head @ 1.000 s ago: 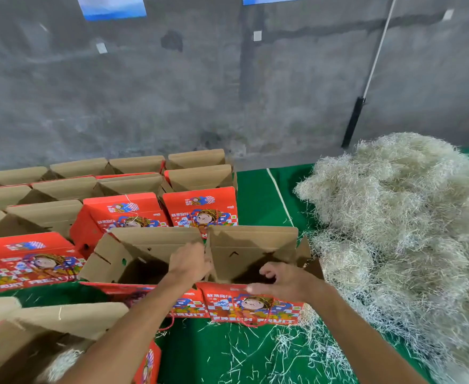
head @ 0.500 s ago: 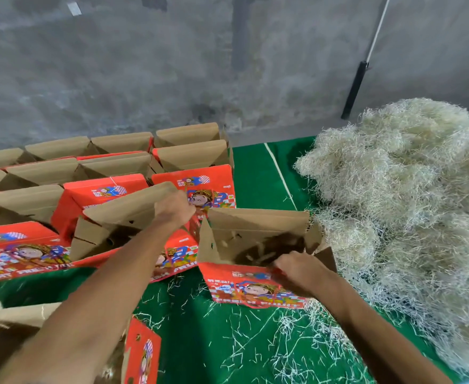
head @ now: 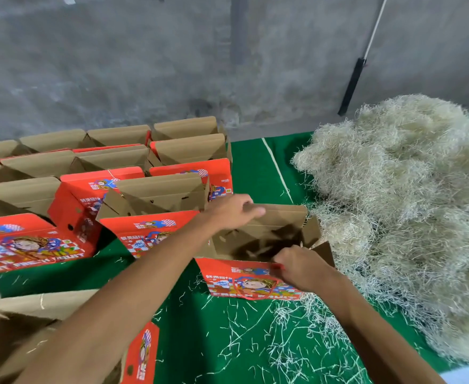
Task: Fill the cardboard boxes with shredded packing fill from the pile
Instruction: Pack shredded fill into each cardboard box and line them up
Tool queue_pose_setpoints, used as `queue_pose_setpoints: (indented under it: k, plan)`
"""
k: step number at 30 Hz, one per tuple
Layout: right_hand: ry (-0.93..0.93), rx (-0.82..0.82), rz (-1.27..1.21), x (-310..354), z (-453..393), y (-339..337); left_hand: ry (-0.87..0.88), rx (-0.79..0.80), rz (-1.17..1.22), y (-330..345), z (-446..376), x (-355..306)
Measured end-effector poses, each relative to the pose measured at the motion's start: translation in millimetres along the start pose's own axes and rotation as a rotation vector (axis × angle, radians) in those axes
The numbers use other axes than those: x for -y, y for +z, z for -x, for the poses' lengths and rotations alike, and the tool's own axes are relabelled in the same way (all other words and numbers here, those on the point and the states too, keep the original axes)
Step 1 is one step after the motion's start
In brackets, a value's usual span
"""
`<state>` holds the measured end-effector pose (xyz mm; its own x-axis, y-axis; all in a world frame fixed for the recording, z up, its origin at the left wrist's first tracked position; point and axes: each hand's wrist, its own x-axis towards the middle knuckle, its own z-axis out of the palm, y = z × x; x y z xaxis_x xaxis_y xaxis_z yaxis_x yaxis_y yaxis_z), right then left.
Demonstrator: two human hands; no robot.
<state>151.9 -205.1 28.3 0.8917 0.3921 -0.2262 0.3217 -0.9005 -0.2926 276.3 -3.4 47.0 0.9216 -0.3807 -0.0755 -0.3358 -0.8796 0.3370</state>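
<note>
A red printed cardboard box [head: 251, 282] stands open on the green table, right beside a big pile of pale shredded fill [head: 410, 206]. Only a few strands lie inside it. My right hand [head: 297, 266] pinches the box's near rim at its front right corner. My left hand [head: 232, 212] rests on the box's raised back flap, fingers pointing right. Another open box [head: 150, 225] sits just left of it, pushed against the rows behind.
Rows of open red-and-brown boxes [head: 89, 162] fill the table's left and back. A box holding fill [head: 61, 328] sits at the near left under my left arm. Loose strands [head: 283, 342] litter the green cloth. A grey wall stands behind.
My left hand left the neighbouring box, which now sits back against the rows, and moved right onto this box's back flap. My right hand stays on the front rim.
</note>
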Motion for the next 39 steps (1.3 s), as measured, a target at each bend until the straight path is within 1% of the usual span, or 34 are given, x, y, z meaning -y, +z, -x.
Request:
queue_pose_setpoints:
  k: [1, 4, 8, 10, 12, 13, 15, 16, 17, 18, 19, 20, 21, 23, 24, 25, 28, 30, 31, 35, 37, 38, 39]
  plan:
    - [-0.009, 0.010, -0.006, -1, 3, 0, 0.010, 0.043, -0.032, 8, 0, -4]
    - [-0.026, 0.103, -0.095, -6, 18, 3, 0.010, 0.047, -0.163, 27, 7, -16]
    - [0.013, 0.299, -0.328, -9, 43, -3, 0.002, 0.130, -0.130, 39, 24, -26]
    - [0.037, 0.364, -0.460, -7, 52, -9, 0.009, 0.109, -0.132, 41, 33, -32]
    - [0.058, 0.388, -0.594, -6, 57, -6, 0.030, -0.004, -0.174, 47, 40, -38]
    - [0.051, 0.371, -0.575, -6, 58, 0, 0.041, -0.100, -0.172, 52, 41, -41]
    - [-0.007, 0.307, -0.404, -7, 60, 26, 0.057, -0.331, -0.127, 65, 39, -42]
    - [-0.036, 0.268, -0.303, -7, 62, 43, 0.057, -0.422, -0.105, 73, 37, -40]
    - [-0.040, 0.215, -0.194, -6, 65, 61, 0.053, -0.482, -0.096, 82, 34, -37]
    - [-0.037, 0.132, -0.076, -6, 68, 78, 0.050, -0.496, -0.111, 92, 32, -34]
    - [-0.042, 0.031, 0.028, -8, 70, 93, 0.043, -0.462, -0.140, 103, 31, -31]
    - [-0.062, -0.068, 0.101, -10, 71, 106, 0.021, -0.390, -0.170, 113, 29, -28]
    - [-0.087, -0.154, 0.137, -13, 71, 114, -0.015, -0.284, -0.196, 123, 28, -25]
    - [-0.130, -0.264, 0.142, -18, 69, 121, -0.095, -0.044, -0.223, 139, 25, -22]
    - [-0.132, -0.300, 0.135, -18, 67, 122, -0.110, 0.030, -0.227, 144, 25, -20]
    - [-0.124, -0.328, 0.133, -18, 65, 123, -0.114, 0.060, -0.230, 147, 25, -18]
    - [-0.109, -0.390, 0.144, -17, 60, 125, -0.098, 0.076, -0.223, 145, 19, -14]
    - [-0.125, -0.384, 0.124, -19, 60, 123, -0.111, 0.143, -0.197, 143, 19, -15]
    - [-0.135, -0.356, 0.107, -20, 61, 121, -0.110, 0.175, -0.202, 142, 20, -15]
    - [-0.168, -0.174, 0.024, -20, 70, 111, -0.070, 0.256, -0.232, 137, 36, -16]
    - [-0.140, -0.073, -0.103, -22, 71, 103, -0.069, 0.291, -0.139, 132, 41, -19]
    - [-0.120, -0.051, -0.171, -22, 70, 97, -0.060, 0.288, -0.047, 127, 41, -25]
    - [-0.108, -0.067, -0.216, -23, 67, 89, -0.034, 0.258, 0.059, 121, 39, -33]
